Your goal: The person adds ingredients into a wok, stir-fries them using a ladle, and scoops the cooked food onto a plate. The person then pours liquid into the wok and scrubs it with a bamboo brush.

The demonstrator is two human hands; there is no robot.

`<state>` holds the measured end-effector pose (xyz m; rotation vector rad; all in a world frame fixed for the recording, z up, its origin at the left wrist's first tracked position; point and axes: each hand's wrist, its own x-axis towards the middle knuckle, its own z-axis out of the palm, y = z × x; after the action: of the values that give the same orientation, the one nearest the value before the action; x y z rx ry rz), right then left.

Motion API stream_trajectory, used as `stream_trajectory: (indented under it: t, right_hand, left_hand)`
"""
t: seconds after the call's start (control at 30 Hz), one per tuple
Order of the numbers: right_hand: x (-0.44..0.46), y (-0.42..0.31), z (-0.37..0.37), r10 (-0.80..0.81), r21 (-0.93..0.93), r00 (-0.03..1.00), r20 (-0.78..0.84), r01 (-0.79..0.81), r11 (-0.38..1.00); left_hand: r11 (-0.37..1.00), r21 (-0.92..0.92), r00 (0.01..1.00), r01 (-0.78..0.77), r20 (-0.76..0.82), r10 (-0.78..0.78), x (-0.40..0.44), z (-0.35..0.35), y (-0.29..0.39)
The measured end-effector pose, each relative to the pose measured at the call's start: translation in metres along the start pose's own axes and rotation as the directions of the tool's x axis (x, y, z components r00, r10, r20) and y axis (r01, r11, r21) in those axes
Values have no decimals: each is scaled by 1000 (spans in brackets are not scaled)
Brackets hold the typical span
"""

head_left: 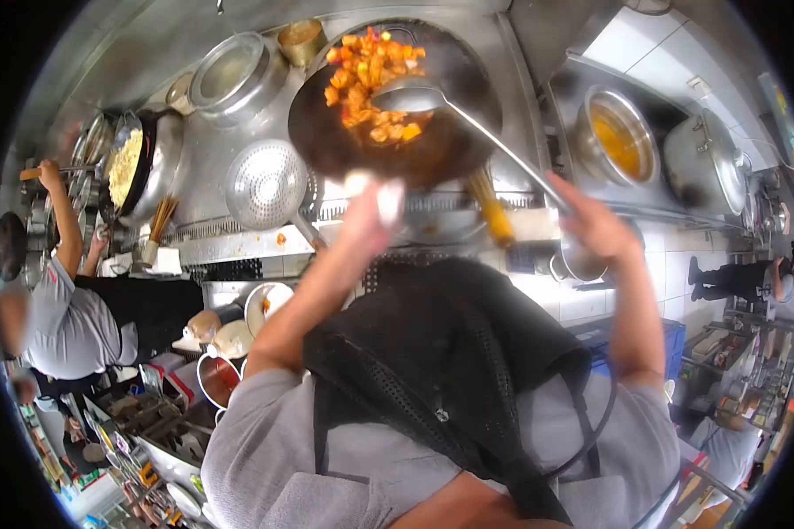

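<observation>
A dark wok [450,154] holds chunks of orange-red, sauce-coated food [362,75], mostly gathered at its far left side. In my right hand [595,220] is the long handle of a metal ladle [406,95], whose bowl rests among the food. My left hand [372,216], smeared by motion, is closed around a white cloth [390,201] at the wok's near rim; the cloth hides whatever part of the rim it covers. Left of the wok lies a perforated strainer [266,183], its handle reaching toward my left forearm.
A bamboo brush with a yellow handle [496,220] lies at the wok's near right. Pots stand nearby: one with orange liquid [622,145], a lidded one [701,163] and a steel one [229,75]. At far left a co-worker [84,322] tends another pan [146,163].
</observation>
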<state>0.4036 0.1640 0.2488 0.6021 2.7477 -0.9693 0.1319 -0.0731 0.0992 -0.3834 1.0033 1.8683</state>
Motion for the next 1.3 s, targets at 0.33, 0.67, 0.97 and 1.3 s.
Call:
stream_trajectory:
  t: [0.33,0.67,0.97,1.3]
  right_hand:
    - [113,2,92,171,-338,978,-119,-202,919]
    - [28,38,122,95,-15,976,-195,-100,995]
    - [74,46,170,354,68,926,-134,-348,935]
    - [7,-22,2,282,-268,946,160,-234,935]
  left_hand:
    - [958,276,996,-81,55,69,81,-36,-39]
    - [983,184,998,0,59,-11,108,37,45]
    - [958,264,989,115,62,-136,146,40,37]
    - [973,221,997,70,12,-75,43,24,11]
